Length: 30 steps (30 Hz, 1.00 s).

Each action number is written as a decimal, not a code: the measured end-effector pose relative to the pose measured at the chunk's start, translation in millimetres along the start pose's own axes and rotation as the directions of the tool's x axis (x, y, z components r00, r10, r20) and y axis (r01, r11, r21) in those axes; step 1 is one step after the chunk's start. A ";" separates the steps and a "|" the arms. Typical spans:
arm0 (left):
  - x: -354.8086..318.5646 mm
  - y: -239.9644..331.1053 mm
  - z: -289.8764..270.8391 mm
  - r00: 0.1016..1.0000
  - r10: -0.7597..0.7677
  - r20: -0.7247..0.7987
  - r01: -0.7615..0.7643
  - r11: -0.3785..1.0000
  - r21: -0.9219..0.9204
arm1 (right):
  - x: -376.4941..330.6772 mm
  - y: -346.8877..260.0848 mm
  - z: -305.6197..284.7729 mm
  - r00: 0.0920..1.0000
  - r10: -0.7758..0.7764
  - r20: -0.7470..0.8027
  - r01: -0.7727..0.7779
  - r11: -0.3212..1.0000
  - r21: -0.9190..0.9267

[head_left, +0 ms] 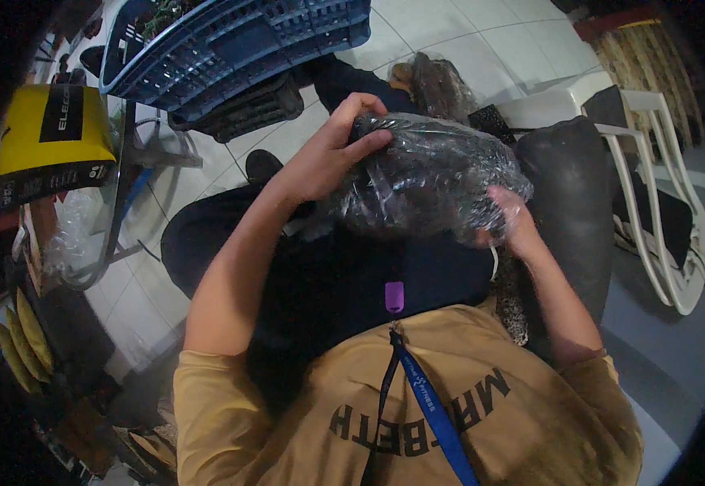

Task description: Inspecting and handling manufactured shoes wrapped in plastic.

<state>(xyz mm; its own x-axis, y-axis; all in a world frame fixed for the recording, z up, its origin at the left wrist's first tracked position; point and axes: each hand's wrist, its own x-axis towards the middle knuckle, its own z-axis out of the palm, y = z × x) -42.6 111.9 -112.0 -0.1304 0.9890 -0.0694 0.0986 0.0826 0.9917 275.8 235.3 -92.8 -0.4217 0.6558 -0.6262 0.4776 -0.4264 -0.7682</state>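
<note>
A bulky dark bundle wrapped in clear plastic film rests above my lap, held between both hands. My left hand grips its upper left end, thumb on top and fingers curled over the far edge. At the lower right end, my right hand clasps the bundle, its fingers partly hidden behind the shiny film. What lies inside the wrapping is dark and cannot be made out.
A blue plastic crate stands at the upper left, with a black crate below it. Far left sits a yellow and black package. On the right is a white plastic chair. Another plastic-wrapped bundle lies on the tiled floor.
</note>
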 end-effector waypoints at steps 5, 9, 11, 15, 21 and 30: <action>-0.5 3.1 -1.4 0.987 -0.158 0.007 0.157 0.979 -0.130 | 5.2 9.5 24.2 0.939 -0.340 -0.049 0.322 0.920 -0.225; -1.4 6.4 -15.8 0.992 -0.119 -0.052 0.120 0.993 0.003 | 8.9 12.9 30.2 0.961 -0.254 -0.112 0.264 0.961 0.082; -0.4 8.6 -21.0 0.985 -0.168 -0.040 0.169 0.985 0.018 | 2.3 11.9 27.1 0.974 -0.213 -0.080 0.218 0.974 0.062; 0.6 9.6 -26.4 0.991 0.104 -0.087 -0.064 0.925 0.376 | -6.5 -2.2 -3.2 0.922 -0.339 0.189 0.364 0.923 -0.121; 0.0 8.0 -28.1 0.997 0.064 -0.037 -0.054 0.972 0.230 | 32.2 -15.6 -34.0 0.772 -0.633 -0.048 0.621 0.769 -0.150; -17.5 81.5 117.9 0.620 0.753 0.220 -0.645 0.330 0.690 | 65.8 -41.1 4.2 0.717 -0.697 0.026 0.670 0.678 -0.302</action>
<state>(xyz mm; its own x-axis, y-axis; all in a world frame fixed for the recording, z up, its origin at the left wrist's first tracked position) 84.1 115.7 -42.8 0.2106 0.7027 0.6796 0.7969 -0.5261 0.2970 225.2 293.3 -103.0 -0.6549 0.7512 0.0826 0.2743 0.3381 -0.9002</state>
